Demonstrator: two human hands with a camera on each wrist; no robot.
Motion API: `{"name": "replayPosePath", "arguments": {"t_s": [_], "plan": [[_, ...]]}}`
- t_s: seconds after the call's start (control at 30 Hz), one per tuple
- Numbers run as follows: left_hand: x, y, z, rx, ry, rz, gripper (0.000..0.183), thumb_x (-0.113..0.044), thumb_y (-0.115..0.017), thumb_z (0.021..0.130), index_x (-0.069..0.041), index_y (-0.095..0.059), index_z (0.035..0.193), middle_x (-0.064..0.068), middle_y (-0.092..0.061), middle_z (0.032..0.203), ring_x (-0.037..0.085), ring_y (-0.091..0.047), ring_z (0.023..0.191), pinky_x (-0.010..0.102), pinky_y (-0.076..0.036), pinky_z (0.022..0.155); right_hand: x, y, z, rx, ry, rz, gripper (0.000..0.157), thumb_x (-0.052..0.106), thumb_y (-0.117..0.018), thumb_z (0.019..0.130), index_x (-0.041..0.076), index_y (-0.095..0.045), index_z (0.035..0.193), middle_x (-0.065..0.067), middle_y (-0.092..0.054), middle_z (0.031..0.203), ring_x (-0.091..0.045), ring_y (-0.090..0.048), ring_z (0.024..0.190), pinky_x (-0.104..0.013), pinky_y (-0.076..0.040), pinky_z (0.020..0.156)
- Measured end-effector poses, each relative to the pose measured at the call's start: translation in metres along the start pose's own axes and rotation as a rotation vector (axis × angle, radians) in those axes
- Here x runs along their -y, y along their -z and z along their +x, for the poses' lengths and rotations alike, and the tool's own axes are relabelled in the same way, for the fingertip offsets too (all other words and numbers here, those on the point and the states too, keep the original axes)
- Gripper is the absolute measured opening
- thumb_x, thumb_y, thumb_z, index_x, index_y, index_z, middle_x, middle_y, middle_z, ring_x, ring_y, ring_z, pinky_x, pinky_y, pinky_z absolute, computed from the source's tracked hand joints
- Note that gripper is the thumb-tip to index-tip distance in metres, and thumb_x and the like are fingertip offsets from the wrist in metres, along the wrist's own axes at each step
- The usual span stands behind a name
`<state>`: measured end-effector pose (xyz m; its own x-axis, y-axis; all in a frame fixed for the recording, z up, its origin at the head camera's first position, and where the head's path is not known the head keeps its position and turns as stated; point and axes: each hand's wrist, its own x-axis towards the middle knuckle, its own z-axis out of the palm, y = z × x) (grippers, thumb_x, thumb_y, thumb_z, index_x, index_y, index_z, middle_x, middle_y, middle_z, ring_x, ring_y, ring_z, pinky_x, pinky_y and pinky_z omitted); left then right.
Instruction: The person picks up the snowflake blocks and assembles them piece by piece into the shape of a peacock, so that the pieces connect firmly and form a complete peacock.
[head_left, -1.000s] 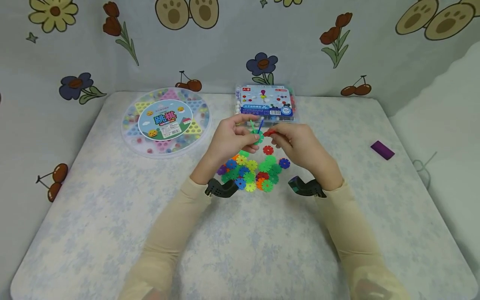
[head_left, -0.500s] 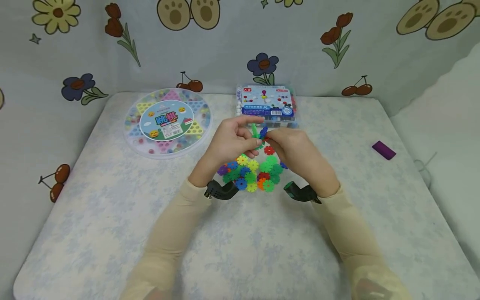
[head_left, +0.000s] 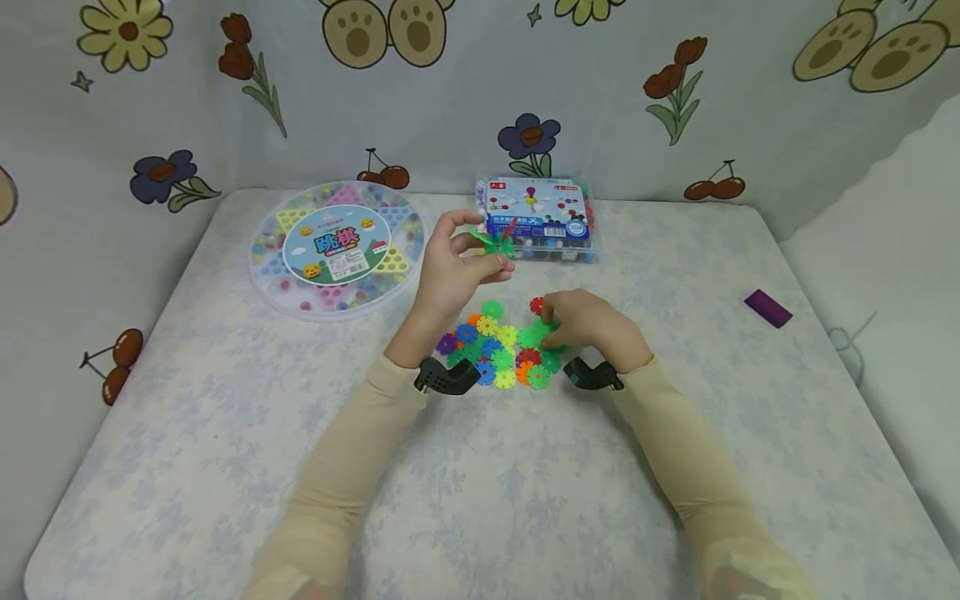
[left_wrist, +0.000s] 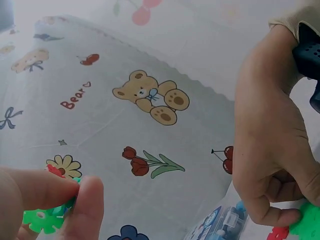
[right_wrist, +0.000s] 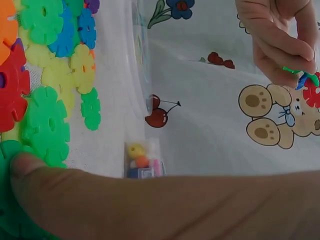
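My left hand (head_left: 456,271) is raised beyond the pile, pinching a small cluster of joined snowflake discs (head_left: 498,243) between thumb and fingers. Green, blue and red discs show in it; in the right wrist view its red disc (right_wrist: 312,91) stands at the outer side. Below and to the right, my right hand (head_left: 592,325) is down at the right side of a pile of snowflake discs (head_left: 504,357). Its thumb touches a green disc (right_wrist: 15,200), and a gap shows between thumb and index finger. One red disc (head_left: 537,306) lies at its fingertips.
A round lidded Chinese checkers box (head_left: 337,287) lies at the back left. Behind the left hand stands a clear case of colored balls (head_left: 558,250) with a printed label. A purple block (head_left: 768,308) rests on the far right of the table (head_left: 465,500).
The right hand brought a red disc to the cluster, then left it and moved down to the pile. The red disc is now on the cluster, which the left hand has lifted slightly away.
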<state>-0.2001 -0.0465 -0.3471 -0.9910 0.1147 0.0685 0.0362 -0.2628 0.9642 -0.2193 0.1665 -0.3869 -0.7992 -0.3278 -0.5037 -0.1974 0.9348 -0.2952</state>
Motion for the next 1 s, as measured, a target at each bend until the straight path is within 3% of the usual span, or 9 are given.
{"name": "replayPosePath", "arguments": {"t_s": [0.13,0.37,0.53,0.63,0.7,0.8,0.9,1.0], "plan": [[-0.002,0.0,0.0,0.022,0.01,-0.003,0.073,0.016,-0.066,0.089,-0.017,-0.044,0.15,0.011,-0.052,0.095,0.017,-0.075,0.073,0.03,-0.064,0.073,-0.001,-0.001,0.002,-0.014,0.045,0.038,0.032,0.024,-0.08,0.088,0.008,-0.062,0.111,-0.012,-0.063,0.101,-0.025,-0.054,0.085,-0.036,-0.047,0.074],[-0.003,0.0,0.0,0.05,0.058,-0.058,0.047,0.014,-0.062,0.093,-0.007,-0.052,0.134,0.01,-0.057,0.097,0.015,-0.075,0.071,0.029,-0.064,0.07,0.003,-0.004,0.004,-0.016,0.185,0.067,0.039,0.02,-0.078,0.09,0.008,-0.064,0.124,-0.012,-0.067,0.103,-0.023,-0.057,0.086,-0.036,-0.051,0.079],[-0.002,0.003,0.002,0.095,0.158,-0.161,0.024,0.006,-0.06,0.098,-0.009,-0.051,0.114,0.007,-0.064,0.082,0.013,-0.071,0.064,0.024,-0.062,0.066,0.004,-0.005,0.006,0.01,0.194,0.085,0.022,0.017,-0.078,0.089,0.007,-0.063,0.102,-0.007,-0.056,0.084,-0.021,-0.05,0.076,-0.032,-0.043,0.07],[-0.002,0.004,0.002,0.112,0.196,-0.198,0.022,0.008,-0.058,0.097,-0.01,-0.05,0.107,0.007,-0.059,0.083,0.014,-0.068,0.063,0.022,-0.06,0.065,0.0,-0.001,0.004,0.018,0.227,0.114,0.019,0.016,-0.075,0.092,0.008,-0.058,0.088,-0.003,-0.047,0.074,-0.019,-0.045,0.067,-0.03,-0.038,0.066],[-0.001,0.004,0.002,0.113,0.21,-0.216,0.024,0.011,-0.057,0.096,-0.01,-0.051,0.107,0.008,-0.056,0.086,0.015,-0.069,0.065,0.022,-0.06,0.066,-0.004,0.005,-0.001,-0.034,0.266,0.174,0.016,0.015,-0.068,0.097,0.007,-0.059,0.086,-0.004,-0.049,0.07,-0.018,-0.047,0.063,-0.029,-0.039,0.063],[0.0,0.003,0.003,0.118,0.218,-0.208,0.027,0.013,-0.056,0.096,-0.006,-0.054,0.116,0.009,-0.057,0.087,0.015,-0.07,0.068,0.023,-0.062,0.069,-0.006,0.016,-0.014,-0.221,0.308,0.361,0.015,0.012,-0.058,0.103,0.002,-0.063,0.094,-0.013,-0.062,0.074,-0.019,-0.057,0.063,-0.025,-0.048,0.064],[0.0,0.002,0.004,0.15,0.213,-0.124,0.032,0.011,-0.057,0.097,-0.001,-0.056,0.126,0.008,-0.063,0.085,0.014,-0.071,0.068,0.024,-0.062,0.07,-0.003,0.025,-0.028,-0.425,0.374,0.535,0.02,0.009,-0.051,0.106,-0.005,-0.066,0.107,-0.024,-0.071,0.092,-0.015,-0.068,0.072,-0.019,-0.057,0.071],[0.0,0.001,0.004,0.217,0.194,-0.013,0.034,0.008,-0.059,0.097,0.002,-0.055,0.13,0.006,-0.067,0.081,0.013,-0.072,0.066,0.026,-0.063,0.069,0.004,0.03,-0.039,-0.525,0.437,0.585,0.022,0.006,-0.049,0.107,-0.007,-0.065,0.112,-0.029,-0.071,0.099,-0.006,-0.068,0.073,-0.015,-0.057,0.074]]}}
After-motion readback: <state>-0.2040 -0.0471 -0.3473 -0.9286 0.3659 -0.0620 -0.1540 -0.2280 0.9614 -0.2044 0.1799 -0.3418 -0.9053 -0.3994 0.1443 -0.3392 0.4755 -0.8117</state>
